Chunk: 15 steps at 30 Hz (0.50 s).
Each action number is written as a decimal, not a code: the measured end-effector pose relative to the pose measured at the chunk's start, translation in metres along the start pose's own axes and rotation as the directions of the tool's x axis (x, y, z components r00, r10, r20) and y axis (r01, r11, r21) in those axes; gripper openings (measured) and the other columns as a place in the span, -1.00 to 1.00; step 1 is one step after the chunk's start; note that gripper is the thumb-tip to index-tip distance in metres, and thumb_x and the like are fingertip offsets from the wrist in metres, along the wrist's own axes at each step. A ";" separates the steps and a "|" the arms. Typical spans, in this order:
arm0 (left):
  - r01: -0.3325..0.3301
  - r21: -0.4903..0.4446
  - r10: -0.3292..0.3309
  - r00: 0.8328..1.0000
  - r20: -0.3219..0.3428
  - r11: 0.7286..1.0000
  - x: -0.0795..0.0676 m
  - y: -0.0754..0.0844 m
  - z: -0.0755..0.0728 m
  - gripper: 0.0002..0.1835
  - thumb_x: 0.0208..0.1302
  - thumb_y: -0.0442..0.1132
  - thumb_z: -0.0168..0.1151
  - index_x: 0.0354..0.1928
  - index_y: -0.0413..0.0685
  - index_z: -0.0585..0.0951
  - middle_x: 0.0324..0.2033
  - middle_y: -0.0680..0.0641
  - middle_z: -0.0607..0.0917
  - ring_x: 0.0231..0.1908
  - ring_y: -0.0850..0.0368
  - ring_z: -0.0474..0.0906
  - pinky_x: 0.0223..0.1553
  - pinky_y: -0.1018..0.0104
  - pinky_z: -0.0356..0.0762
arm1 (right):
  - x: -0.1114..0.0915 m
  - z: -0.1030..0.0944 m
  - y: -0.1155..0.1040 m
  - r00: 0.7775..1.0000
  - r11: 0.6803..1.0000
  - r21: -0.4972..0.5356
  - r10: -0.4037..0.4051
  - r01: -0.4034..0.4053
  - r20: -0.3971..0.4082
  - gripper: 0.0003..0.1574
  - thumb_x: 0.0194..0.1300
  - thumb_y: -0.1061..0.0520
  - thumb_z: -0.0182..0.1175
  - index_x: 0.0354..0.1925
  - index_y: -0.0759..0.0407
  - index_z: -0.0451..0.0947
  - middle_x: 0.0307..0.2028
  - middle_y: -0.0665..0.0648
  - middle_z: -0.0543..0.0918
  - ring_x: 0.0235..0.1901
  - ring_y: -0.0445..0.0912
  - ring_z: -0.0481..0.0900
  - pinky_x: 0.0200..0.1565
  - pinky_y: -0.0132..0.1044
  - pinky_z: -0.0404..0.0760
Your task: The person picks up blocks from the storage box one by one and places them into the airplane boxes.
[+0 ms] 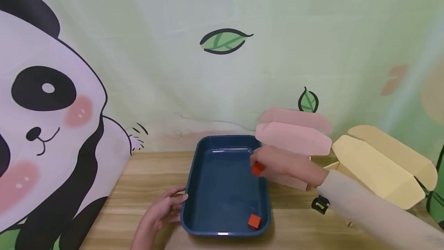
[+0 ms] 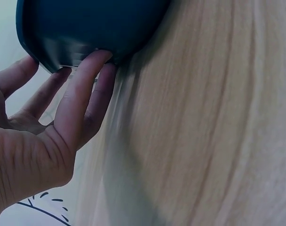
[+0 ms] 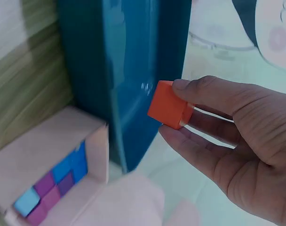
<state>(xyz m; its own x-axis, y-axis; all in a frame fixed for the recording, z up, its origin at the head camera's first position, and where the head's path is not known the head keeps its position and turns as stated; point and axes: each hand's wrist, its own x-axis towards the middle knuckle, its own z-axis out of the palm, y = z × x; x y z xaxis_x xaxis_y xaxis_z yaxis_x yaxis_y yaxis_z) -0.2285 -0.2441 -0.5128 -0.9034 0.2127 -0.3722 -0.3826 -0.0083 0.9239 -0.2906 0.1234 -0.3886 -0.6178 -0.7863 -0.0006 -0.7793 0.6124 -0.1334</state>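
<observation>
A deep blue rectangular tray (image 1: 225,188) stands on the wooden table, with one red cube (image 1: 254,221) in its near right corner. At the tray's left side my left hand (image 1: 164,208) grips the wall, thumb at the rim; the left wrist view shows its fingertips (image 2: 103,55) against the tray. My right hand (image 1: 274,159) pinches another red cube (image 3: 169,104) between thumb and fingers, over the tray's right rim. In the right wrist view this cube looks orange and overlaps the tray's inner side.
Right of the tray is an open pink box (image 1: 295,138) containing several blue, purple and pink cubes (image 3: 53,183). Farther right stands an open yellow box (image 1: 378,165). A small black object (image 1: 320,204) lies near my right sleeve. Behind the table hangs a panda-printed cloth (image 1: 156,68).
</observation>
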 end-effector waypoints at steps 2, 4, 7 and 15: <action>-0.001 -0.001 0.001 1.000 -0.001 1.000 0.000 -0.001 0.000 -0.28 0.23 -0.12 0.26 0.37 -0.18 0.23 -0.04 -0.09 0.59 -0.18 0.08 0.61 -0.24 0.06 0.60 | -0.011 -0.003 0.009 1.000 1.000 0.011 0.008 -0.008 -0.026 -0.74 0.03 0.18 0.41 -0.24 0.08 0.63 -0.33 -0.03 0.63 -0.35 -0.17 0.49 -0.27 -0.35 0.54; -0.003 -0.002 0.003 1.000 0.004 1.000 0.001 -0.002 0.000 -0.28 0.23 -0.12 0.27 0.37 -0.18 0.23 -0.03 -0.09 0.59 -0.18 0.08 0.61 -0.23 0.06 0.60 | -0.021 -0.005 0.019 0.999 1.000 0.010 0.014 -0.014 -0.042 -0.74 -0.01 0.20 0.43 -0.27 0.10 0.64 -0.36 -0.02 0.63 -0.36 -0.18 0.49 -0.27 -0.34 0.55; -0.008 0.000 0.008 1.000 0.019 1.000 0.001 -0.002 0.000 -0.28 0.24 -0.12 0.26 0.37 -0.18 0.22 -0.03 -0.09 0.59 -0.17 0.08 0.62 -0.23 0.06 0.60 | -0.037 -0.008 0.031 0.997 0.999 0.003 0.054 -0.053 -0.046 -0.74 -0.03 0.18 0.45 -0.29 0.08 0.64 -0.38 -0.05 0.62 -0.36 -0.18 0.48 -0.27 -0.33 0.55; -0.017 0.019 0.017 1.000 0.009 1.000 0.002 0.000 0.001 -0.30 0.23 -0.13 0.26 0.36 -0.17 0.24 -0.03 -0.07 0.58 -0.18 0.09 0.61 -0.26 0.09 0.59 | -0.081 -0.016 0.061 0.980 0.980 -0.029 0.197 -0.197 -0.019 -0.72 -0.07 0.21 0.46 -0.30 0.12 0.64 -0.39 -0.03 0.62 -0.37 -0.14 0.48 -0.27 -0.26 0.58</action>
<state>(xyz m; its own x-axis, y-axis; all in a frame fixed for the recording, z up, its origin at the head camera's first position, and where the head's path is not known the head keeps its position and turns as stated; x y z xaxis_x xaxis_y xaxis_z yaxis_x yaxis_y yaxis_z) -0.2300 -0.2428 -0.5135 -0.9081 0.2211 -0.3556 -0.3633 0.0063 0.9316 -0.2901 0.2256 -0.3809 -0.7608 -0.6489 -0.0076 -0.6449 0.7574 -0.1022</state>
